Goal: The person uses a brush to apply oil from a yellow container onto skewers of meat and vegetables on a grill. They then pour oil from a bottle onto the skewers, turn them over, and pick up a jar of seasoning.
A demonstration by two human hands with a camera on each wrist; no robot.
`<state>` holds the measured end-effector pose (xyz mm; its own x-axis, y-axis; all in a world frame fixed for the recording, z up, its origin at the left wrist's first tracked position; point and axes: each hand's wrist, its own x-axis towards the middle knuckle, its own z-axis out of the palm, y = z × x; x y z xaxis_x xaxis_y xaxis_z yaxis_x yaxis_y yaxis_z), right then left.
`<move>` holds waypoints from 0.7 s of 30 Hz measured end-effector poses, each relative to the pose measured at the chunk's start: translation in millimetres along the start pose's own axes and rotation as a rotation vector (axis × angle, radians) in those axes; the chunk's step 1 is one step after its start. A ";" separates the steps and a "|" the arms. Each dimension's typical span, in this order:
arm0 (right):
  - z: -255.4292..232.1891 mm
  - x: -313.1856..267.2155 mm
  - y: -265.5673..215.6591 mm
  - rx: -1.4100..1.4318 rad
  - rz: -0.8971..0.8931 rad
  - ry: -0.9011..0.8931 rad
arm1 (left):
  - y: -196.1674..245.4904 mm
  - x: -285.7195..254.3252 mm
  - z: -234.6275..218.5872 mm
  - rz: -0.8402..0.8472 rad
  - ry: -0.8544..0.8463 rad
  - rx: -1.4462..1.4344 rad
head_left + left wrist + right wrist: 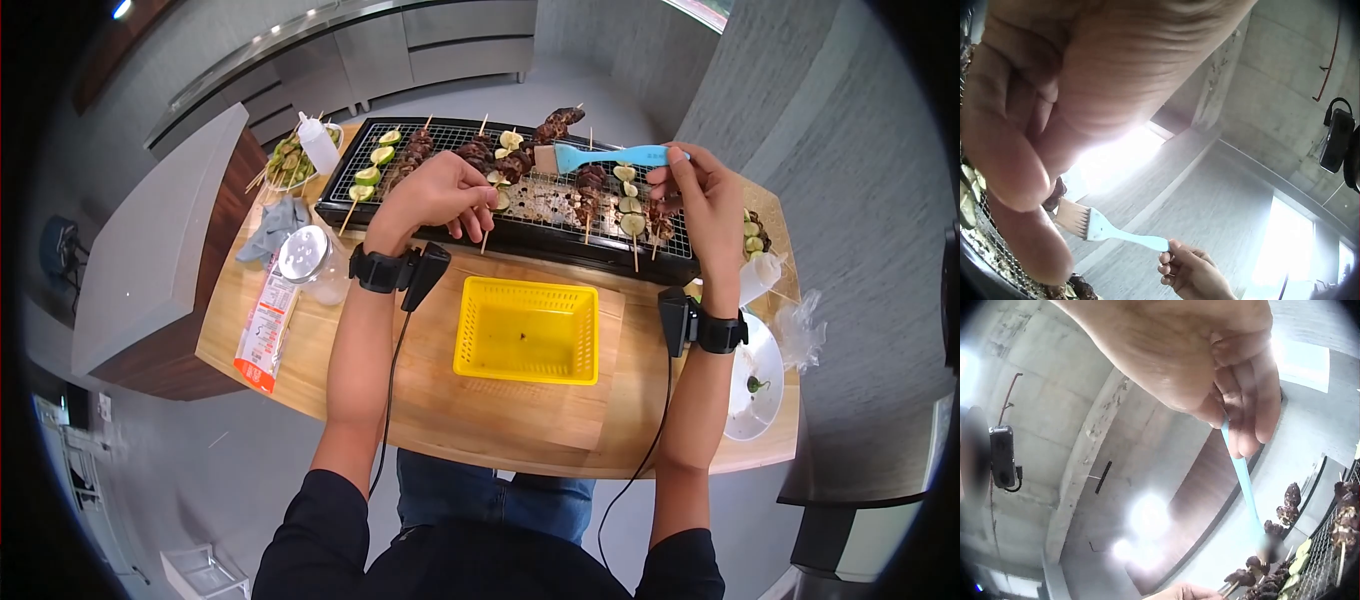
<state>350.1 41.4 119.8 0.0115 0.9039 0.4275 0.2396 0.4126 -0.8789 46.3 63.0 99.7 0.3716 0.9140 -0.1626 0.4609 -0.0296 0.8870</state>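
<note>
My right hand (pixel 697 190) grips the light blue handle of a basting brush (pixel 610 156) above the right half of the grill. The brush's pale bristles point left and overlap the held meat in the right wrist view. My left hand (pixel 440 193) pinches the lower end of a meat skewer (pixel 558 125), whose dark chunks slant up and away to the right over the grill. Its curled fingers hide the stick's end in the head view. Below both hands, a black grill (pixel 540 238) with a wire mesh bears several meat skewers and skewers of green vegetable slices (pixel 632 205).
A yellow basket (pixel 527 375) stands in front of the grill. Left are a shaker jar (pixel 312 262), a grey cloth (pixel 275 228), a packet (pixel 265 330), a squeeze bottle (pixel 318 145) and a plate of skewers (pixel 290 160). A white plate (pixel 752 415) and plastic bag (pixel 802 335) lie right.
</note>
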 end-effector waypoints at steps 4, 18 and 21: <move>4.0 -1.8 -4.4 0.056 -0.020 0.007 | 1.4 0.4 2.0 0.005 -0.016 0.005; 3.3 -0.3 0.1 -0.038 -0.009 0.047 | 0.5 0.5 2.3 0.014 -0.003 -0.003; 2.2 -0.7 -1.0 -0.041 -0.027 0.073 | 0.9 0.3 2.6 0.018 -0.007 0.003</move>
<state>347.7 40.6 119.9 0.0746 0.8815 0.4663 0.2798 0.4303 -0.8582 49.0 62.2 99.3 0.3851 0.9107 -0.1496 0.4568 -0.0472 0.8883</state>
